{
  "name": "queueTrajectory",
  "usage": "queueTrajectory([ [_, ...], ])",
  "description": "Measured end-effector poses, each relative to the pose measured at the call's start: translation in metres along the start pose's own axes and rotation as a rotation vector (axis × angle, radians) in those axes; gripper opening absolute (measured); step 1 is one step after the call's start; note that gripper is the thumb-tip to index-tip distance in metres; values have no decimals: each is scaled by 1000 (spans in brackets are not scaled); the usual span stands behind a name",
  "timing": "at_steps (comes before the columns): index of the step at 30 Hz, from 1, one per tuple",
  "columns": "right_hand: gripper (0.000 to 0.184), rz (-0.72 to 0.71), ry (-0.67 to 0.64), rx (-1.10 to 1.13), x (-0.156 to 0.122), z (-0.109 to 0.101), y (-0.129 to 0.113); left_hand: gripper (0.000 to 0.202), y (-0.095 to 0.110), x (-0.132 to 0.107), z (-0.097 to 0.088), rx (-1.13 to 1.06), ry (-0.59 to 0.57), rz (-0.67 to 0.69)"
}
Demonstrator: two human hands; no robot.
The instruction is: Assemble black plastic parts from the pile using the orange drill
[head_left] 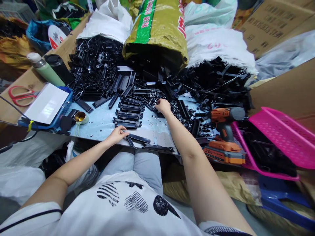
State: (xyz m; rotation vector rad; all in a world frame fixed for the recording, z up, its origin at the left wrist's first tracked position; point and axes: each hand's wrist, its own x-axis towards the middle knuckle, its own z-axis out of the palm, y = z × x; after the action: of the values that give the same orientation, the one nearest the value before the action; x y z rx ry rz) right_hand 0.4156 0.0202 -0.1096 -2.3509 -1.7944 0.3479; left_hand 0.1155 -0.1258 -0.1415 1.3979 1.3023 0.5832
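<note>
Black and slim, a part (139, 138) is jutting from the pinching left hand (119, 134). Half-closed, the right hand (163, 107) is touching metal bits (153, 94), its hold unclear.

I hold a glossy black plastic-looking part (139, 138) left of the matt plastic drill (225, 131), with a smooth pink plastic basket (283, 135) to the drill's right and a crinkled, woven-looking white sack (220, 44) behind the drill.
</note>
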Motion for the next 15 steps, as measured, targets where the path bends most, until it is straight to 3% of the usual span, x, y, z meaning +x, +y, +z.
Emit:
queueTrajectory([
  [4, 23, -209, 90, 274, -49, -22, 7, 33, -3, -3, 2, 74, 9, 40],
  [7, 21, -391, -78, 497, -109, -30, 14, 31, -5, -9, 5, 106, 32, 68],
  [11, 27, -371, -293, 679, -175, -20, 21, 35, 1, -17, 4, 197, 77, 85],
  [15, 16, -378, -293, 580, -196, -12, 18, 29, 14, -26, 4, 446, 236, 266],
])
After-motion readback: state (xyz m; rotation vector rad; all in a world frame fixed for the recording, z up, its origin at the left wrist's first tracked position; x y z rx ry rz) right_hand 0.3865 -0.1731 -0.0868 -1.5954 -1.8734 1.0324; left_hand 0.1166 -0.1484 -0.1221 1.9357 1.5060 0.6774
